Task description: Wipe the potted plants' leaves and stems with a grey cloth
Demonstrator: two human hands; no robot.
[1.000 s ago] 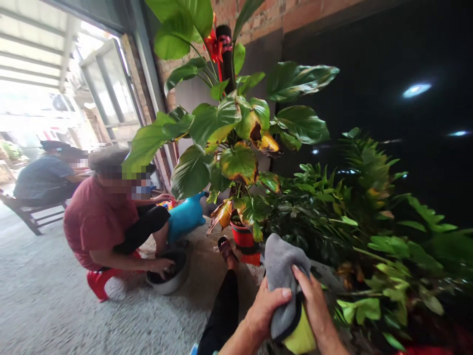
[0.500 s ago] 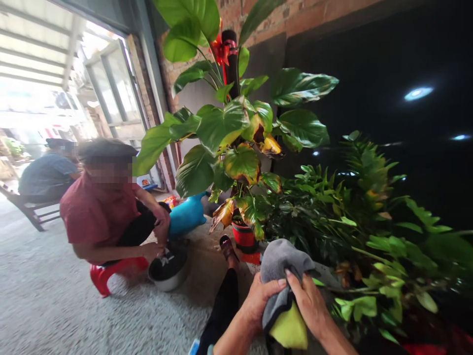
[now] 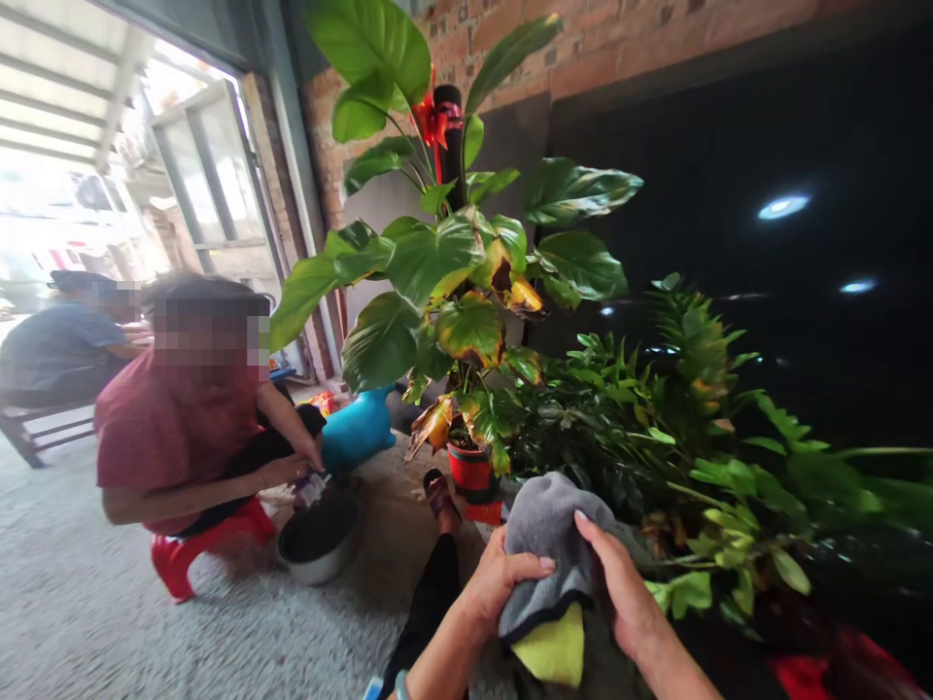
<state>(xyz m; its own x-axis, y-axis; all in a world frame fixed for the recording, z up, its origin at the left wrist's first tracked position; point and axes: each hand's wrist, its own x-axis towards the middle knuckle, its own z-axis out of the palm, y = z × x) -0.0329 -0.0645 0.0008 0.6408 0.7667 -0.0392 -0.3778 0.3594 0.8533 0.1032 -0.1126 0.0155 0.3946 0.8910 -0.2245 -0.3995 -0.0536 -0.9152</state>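
Note:
A bunched grey cloth [image 3: 550, 540] with a dark hem and a yellow-green underside is held up in front of me. My left hand [image 3: 502, 583] grips its left side, the thumb lying across the grey face. On the right side of the cloth, my right hand [image 3: 619, 583] has its thumb pressed to the top and its fingers behind, mostly hidden. The yellow-green part hangs below, between my wrists. Just beyond the cloth stands a red pot [image 3: 470, 472] with a tall, broad-leaved plant [image 3: 437, 258], some of its leaves browned.
A person in a red shirt [image 3: 182, 418] sits on a red stool [image 3: 175, 564] at left, hands over a grey basin [image 3: 317, 544]. A blue object [image 3: 361, 428] lies behind. Dense green plants [image 3: 700, 467] fill the right. Another person [image 3: 65, 331] sits farther back.
My right thumb has shifted higher on the cloth and the two hands are farther apart. The view has turned slightly right. The other person's hands have lifted a little above the basin.

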